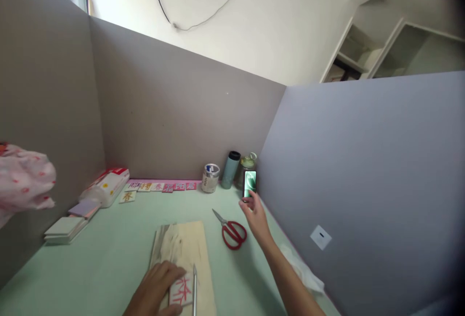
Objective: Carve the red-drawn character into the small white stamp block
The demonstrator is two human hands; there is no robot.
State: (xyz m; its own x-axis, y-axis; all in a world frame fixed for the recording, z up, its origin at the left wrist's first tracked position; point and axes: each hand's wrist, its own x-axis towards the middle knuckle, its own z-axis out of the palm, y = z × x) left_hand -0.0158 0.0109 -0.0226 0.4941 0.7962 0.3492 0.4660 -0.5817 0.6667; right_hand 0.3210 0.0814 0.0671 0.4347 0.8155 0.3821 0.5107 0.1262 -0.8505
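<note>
My left hand (156, 287) rests on a wooden board (194, 238), its fingers and thumb holding the edges of a small white square tile (180, 289) with red characters. Beside the tile lies a slim silver pen-like carving knife (195, 289), touched by neither hand. Stretched forward, my right hand (255, 213) has its fingers apart, with a fingertip at the lower screen of a phone (250, 181). That phone stands upright with its screen lit, leaning near a lidded jar (248, 162). Red-handled scissors (231, 231) lie between the board and my right arm.
Along the back stand a tin of small items (210, 179) and a blue-grey tumbler (231, 170). Several lettered tiles (167, 188) line the rear edge. Left are a tissue pack (109, 187) and stacked blocks (65, 229). A white tissue (303, 270) lies by the right partition (363, 161).
</note>
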